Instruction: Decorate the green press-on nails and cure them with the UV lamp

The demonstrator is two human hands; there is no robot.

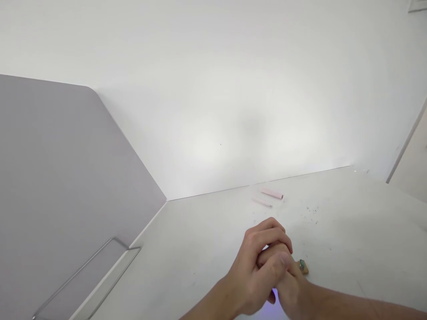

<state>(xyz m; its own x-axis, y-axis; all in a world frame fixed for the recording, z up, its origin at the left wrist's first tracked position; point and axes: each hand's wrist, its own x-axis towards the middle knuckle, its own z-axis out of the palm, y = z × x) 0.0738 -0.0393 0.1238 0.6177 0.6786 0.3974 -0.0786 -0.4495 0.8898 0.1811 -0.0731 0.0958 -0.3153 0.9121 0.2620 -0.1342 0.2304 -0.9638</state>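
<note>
Over the white tabletop my two hands are clasped together, low and right of centre. My left hand (255,266) is closed, its fingers wrapped over the top of my right hand and its thumb lying across it. My right hand (289,275) is folded beneath; most of its fingers are covered, so whatever it may hold is hidden. A small tan piece with a green part on it (303,266) shows just beyond my right wrist, partly hidden by it. Beyond the hands lie a pink tube (272,194) with a dark open end and a thin pale-pink stick (262,202).
Dark crumbs (312,210) are scattered on the white tabletop (200,231). A white wall (213,89) rises behind it. On the left stand a grey panel (60,155) and a bent metal wire frame (115,284). A bluish-purple glow (271,309) shows below the hands.
</note>
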